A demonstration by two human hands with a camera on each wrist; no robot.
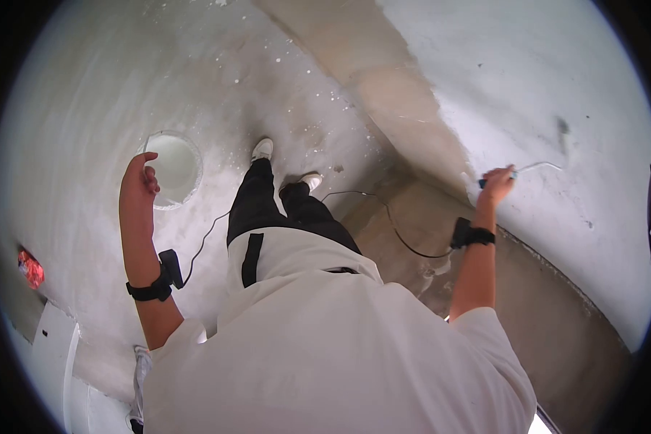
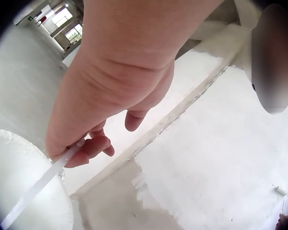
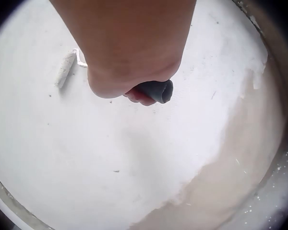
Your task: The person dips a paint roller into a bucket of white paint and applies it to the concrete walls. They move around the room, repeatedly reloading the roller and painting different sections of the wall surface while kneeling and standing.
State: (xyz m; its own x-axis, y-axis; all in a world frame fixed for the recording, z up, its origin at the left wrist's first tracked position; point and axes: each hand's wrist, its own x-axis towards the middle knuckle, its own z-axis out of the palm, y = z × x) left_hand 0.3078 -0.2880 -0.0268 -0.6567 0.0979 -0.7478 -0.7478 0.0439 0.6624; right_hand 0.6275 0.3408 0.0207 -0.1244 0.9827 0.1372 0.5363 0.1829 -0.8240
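In the head view my left hand (image 1: 139, 179) hangs over the edge of a white bucket (image 1: 200, 173). Its fingers hold the bucket's pale strap-like handle (image 2: 41, 183), which slants down from them in the left wrist view. My right hand (image 1: 497, 184) grips the dark handle (image 3: 162, 91) of a paint roller against the lower wall. The roller's bent white rod (image 1: 539, 166) leads away from the fist. At its end the white roller sleeve (image 3: 66, 69) lies close on the wall surface. Most of the grip is hidden inside the fist.
White paint covers much of the wall (image 1: 528, 87), with a bare brownish strip (image 1: 398, 101) along its base. Paint spots dot the grey floor (image 1: 296, 79). A cable (image 1: 390, 217) runs to the right wrist strap. A red item (image 1: 30, 269) lies far left, near a white box-like block (image 1: 53, 347).
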